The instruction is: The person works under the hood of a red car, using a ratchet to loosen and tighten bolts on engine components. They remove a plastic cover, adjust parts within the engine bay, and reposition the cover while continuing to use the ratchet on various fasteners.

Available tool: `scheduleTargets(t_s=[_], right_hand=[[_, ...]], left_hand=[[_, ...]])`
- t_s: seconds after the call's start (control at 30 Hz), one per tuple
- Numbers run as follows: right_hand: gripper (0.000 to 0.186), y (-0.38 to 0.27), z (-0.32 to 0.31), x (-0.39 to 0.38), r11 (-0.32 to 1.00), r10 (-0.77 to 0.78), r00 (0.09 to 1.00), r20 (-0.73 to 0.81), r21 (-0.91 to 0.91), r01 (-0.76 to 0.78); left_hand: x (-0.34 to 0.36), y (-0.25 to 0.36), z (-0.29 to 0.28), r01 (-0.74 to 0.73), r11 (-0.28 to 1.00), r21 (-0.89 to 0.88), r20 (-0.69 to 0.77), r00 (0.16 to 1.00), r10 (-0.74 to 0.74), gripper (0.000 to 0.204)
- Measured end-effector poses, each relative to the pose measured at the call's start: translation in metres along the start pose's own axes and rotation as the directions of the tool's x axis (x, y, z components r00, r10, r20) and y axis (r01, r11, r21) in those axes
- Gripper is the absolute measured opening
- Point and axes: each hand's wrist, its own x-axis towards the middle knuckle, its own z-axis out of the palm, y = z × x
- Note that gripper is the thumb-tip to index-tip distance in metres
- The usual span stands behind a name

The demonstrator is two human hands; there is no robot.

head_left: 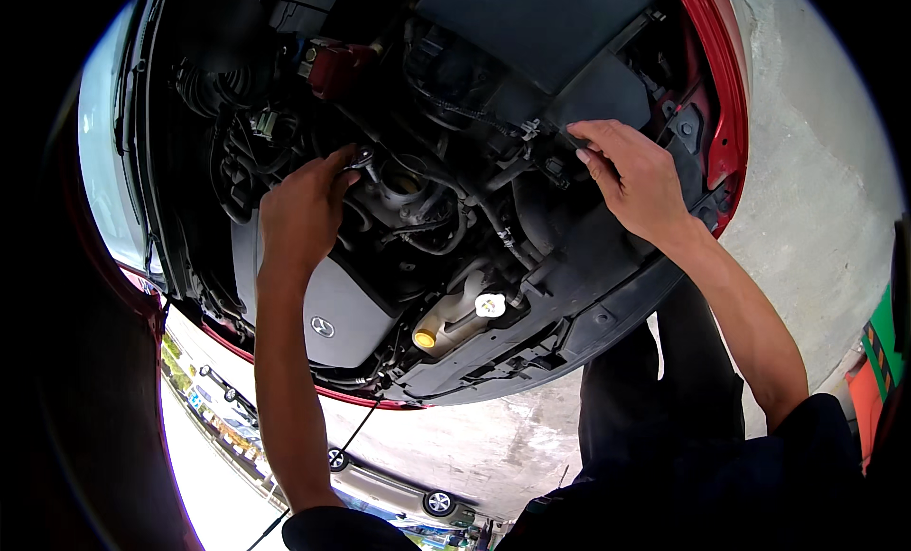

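Observation:
Both my hands reach into a car's open engine bay. My left hand (pixel 302 209) is closed, its thumb and fingers on a shiny metal ratchet wrench (pixel 362 158) with a round head. Just right of it is a round metal throttle opening (pixel 406 184). My right hand (pixel 634 176) is closed in a pinch near a black air-box part (pixel 603 100). Something dark shows at its fingertips, too small to name. Close to those fingertips are a hose clamp (pixel 529 130) and a black connector (pixel 557 171).
A grey engine cover (pixel 346 314) lies below my left forearm. A coolant tank (pixel 451 323) with white and yellow caps sits near the front panel (pixel 569 309). The red fender edge (pixel 726 105) borders the bay at right. A prop rod (pixel 361 426) stands below the cover.

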Motion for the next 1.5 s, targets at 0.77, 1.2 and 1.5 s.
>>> scheduleTargets(t_s=[0.77, 1.2, 1.5], right_hand=[[0.021, 0.017, 0.011, 0.001, 0.994, -0.091, 0.993, -0.074, -0.073, 0.086], [0.022, 0.018, 0.006, 0.007, 0.989, -0.138, 0.99, -0.005, -0.06, 0.137], [0.022, 0.018, 0.005, 0.006, 0.99, -0.136, 0.991, -0.007, -0.05, 0.136]], left_hand=[[0.061, -0.018, 0.054, -0.112, 0.994, 0.019, 0.111, 0.988, 0.109, 0.036], [0.065, -0.025, 0.043, -0.184, 0.98, 0.076, 0.19, 0.967, 0.167, 0.019], [0.083, -0.028, 0.043, -0.229, 0.959, 0.168, 0.208, 0.959, 0.193, 0.028]])
